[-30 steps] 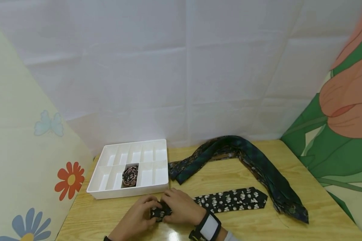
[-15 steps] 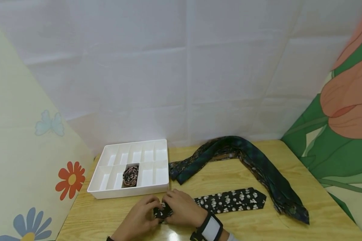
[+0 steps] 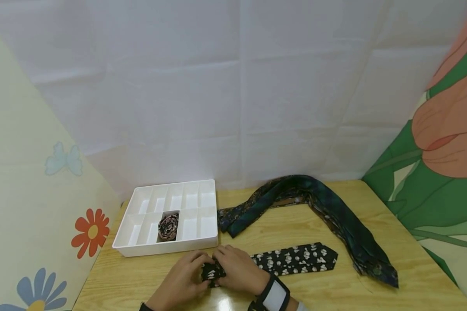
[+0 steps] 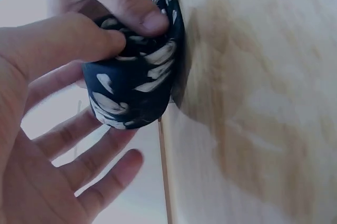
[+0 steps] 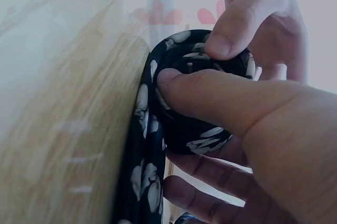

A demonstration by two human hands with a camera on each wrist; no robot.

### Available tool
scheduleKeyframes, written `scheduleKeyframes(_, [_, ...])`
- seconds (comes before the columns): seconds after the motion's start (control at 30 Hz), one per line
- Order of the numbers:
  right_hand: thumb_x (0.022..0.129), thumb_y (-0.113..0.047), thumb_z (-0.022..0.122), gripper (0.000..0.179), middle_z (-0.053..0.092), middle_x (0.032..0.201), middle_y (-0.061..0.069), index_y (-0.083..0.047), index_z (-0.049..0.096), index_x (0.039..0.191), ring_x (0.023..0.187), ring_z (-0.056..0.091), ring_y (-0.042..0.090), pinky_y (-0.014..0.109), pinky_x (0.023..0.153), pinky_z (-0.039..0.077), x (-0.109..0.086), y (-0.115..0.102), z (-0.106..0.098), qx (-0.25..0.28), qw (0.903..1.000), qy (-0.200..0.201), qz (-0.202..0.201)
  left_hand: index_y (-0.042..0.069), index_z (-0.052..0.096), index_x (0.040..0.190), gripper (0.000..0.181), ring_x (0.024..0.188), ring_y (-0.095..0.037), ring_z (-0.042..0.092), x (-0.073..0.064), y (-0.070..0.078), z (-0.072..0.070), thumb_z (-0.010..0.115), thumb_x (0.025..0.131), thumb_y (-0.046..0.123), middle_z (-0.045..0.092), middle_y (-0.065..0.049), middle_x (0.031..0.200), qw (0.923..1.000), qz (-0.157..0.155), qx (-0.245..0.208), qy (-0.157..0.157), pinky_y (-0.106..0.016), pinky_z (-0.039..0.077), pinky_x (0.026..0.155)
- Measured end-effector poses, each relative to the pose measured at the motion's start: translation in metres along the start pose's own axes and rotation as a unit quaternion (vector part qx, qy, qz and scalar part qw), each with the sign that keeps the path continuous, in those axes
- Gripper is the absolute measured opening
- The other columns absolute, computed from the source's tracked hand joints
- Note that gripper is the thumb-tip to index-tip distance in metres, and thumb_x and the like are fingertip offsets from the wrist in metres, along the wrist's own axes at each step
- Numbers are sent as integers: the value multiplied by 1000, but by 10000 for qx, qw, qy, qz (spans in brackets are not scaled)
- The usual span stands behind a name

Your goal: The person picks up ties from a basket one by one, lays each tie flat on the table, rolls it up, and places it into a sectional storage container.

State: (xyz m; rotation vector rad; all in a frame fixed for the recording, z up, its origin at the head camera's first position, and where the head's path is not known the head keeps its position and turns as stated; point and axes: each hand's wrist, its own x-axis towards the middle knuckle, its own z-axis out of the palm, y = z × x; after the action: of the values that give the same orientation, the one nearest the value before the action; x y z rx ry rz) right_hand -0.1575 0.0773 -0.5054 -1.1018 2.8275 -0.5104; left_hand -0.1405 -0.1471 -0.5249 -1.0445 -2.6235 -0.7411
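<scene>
A black necktie (image 3: 295,260) with white floral print lies on the table, its pointed end to the right and its left part wound into a roll (image 4: 131,84). My left hand (image 3: 187,278) grips the roll from the left, thumb on its near side and fingers on the far side. From the right, my right hand (image 3: 237,270) pinches the same roll, thumb pressed on the coil's side in the right wrist view. The unrolled strip runs out from under my right hand, which hides part of it in the head view.
Behind the hands stands a white divided tray (image 3: 165,249), with a rolled patterned tie (image 3: 168,226) in one front compartment. Dark green and brown ties (image 3: 334,207) lie in an arc at the back right of the wooden table (image 3: 373,216). A white wall (image 3: 179,108) rises behind.
The roll has grown slightly and shifted a little right with both hands. The necktie's pointed end has drawn a bit to the left. Tray and other ties stay put.
</scene>
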Motion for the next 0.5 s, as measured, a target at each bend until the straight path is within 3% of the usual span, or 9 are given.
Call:
scheduleKeyframes(0.23, [88,-45,87,45,63,118,-9,-23,65,121,103,59,4,22,82,54,-2,1,2,202,9998,-32,69,25,78,102,38,102,-8,63,0,2,0,94,70,14,67,10,115,9998,77,-18,198,-32,57,87])
scheduleKeyframes(0.5, [89,-40,87,41,57,114,-10,-24,63,118,97,53,0,19,76,51,-6,4,4,499,9987,-74,95,25,76,99,36,100,-7,62,3,3,3,93,70,13,66,10,114,9997,233,-97,59,-30,56,85])
